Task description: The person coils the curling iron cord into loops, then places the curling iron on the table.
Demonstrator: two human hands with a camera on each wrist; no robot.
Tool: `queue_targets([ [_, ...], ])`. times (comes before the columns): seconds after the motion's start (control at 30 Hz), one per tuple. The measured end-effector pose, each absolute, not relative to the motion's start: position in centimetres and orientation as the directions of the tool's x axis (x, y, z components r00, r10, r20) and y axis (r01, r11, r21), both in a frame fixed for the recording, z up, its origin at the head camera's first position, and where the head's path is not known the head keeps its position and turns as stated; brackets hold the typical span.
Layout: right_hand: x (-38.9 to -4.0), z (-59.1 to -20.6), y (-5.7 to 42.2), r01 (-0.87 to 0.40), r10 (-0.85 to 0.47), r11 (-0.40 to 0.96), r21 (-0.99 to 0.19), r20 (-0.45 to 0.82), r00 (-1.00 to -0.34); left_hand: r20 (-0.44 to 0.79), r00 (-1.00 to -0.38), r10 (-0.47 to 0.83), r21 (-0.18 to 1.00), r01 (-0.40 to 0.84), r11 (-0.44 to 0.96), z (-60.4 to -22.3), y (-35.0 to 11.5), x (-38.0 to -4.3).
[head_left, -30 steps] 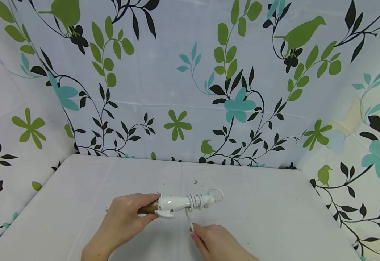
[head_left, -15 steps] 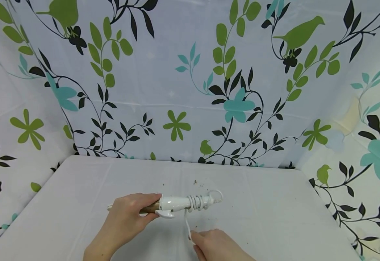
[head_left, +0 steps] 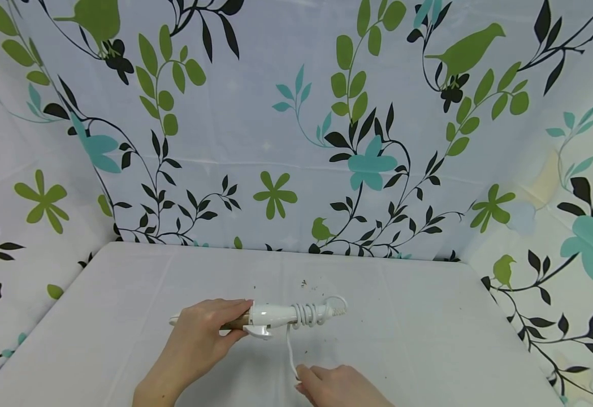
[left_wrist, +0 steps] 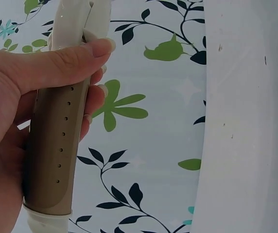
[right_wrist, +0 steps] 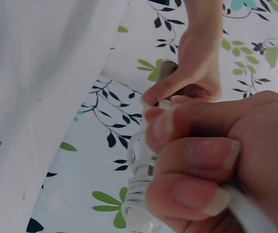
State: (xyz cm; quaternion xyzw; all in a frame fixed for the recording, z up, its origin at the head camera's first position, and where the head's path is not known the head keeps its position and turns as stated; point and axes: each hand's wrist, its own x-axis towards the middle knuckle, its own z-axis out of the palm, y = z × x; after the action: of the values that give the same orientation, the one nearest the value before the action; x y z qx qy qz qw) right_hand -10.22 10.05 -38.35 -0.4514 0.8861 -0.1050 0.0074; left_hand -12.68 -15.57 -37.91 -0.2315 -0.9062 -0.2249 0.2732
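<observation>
In the head view a white curling iron (head_left: 268, 315) with a brown barrel lies level above the table. My left hand (head_left: 191, 342) grips it round the barrel, its thumb near the white lever. The left wrist view shows a row of small holes along the barrel (left_wrist: 54, 150) and a pale end cap (left_wrist: 47, 224). White cord (head_left: 289, 347) is wound several times round the handle, and a free length runs down from the coils. My right hand (head_left: 342, 385) pinches that length, its fingers curled over the cord in the right wrist view.
A white-covered table (head_left: 418, 316) spreads beneath the hands, with small dark crumbs (head_left: 304, 282) behind the handle. Patterned cloth (head_left: 276, 124) with leaves and birds hangs at the back and both sides.
My right hand has moved down toward the front edge, and the free stretch of cord below the coils has grown longer. The left hand has barely shifted.
</observation>
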Motion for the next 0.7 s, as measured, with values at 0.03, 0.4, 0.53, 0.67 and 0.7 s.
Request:
queue_targets([
  [0.03,-10.1,-38.2,10.1,-0.799,-0.800,0.565,-0.204,0.101,-0.592,0.595,-0.747,0.297,0.281,0.540,0.793,-37.9,-15.5,-12.7],
  [0.4,-9.7,-37.0,11.2,-0.803,-0.767,0.446,-0.396,0.294,-0.571,0.603,-0.732,0.317,0.283,0.568,0.773,-38.1,-15.4,-12.6],
  [0.53,-9.8,-36.8,11.6,-0.805,-0.775,0.439,-0.400,0.285,-0.564,0.616,-0.717,0.328,0.264,0.580,0.771,-38.2,-15.3,-12.6],
  [0.67,-9.9,-36.8,11.8,-0.834,-0.752,0.429,-0.347,0.373,-0.543,0.619,-0.713,0.330,0.261,0.583,0.769,-38.2,-15.3,-12.6],
  [0.7,-9.9,-36.8,11.9,-0.839,-0.745,0.430,-0.333,0.395,-0.538,0.618,-0.713,0.331,0.263,0.585,0.767,-38.2,-15.3,-12.6],
])
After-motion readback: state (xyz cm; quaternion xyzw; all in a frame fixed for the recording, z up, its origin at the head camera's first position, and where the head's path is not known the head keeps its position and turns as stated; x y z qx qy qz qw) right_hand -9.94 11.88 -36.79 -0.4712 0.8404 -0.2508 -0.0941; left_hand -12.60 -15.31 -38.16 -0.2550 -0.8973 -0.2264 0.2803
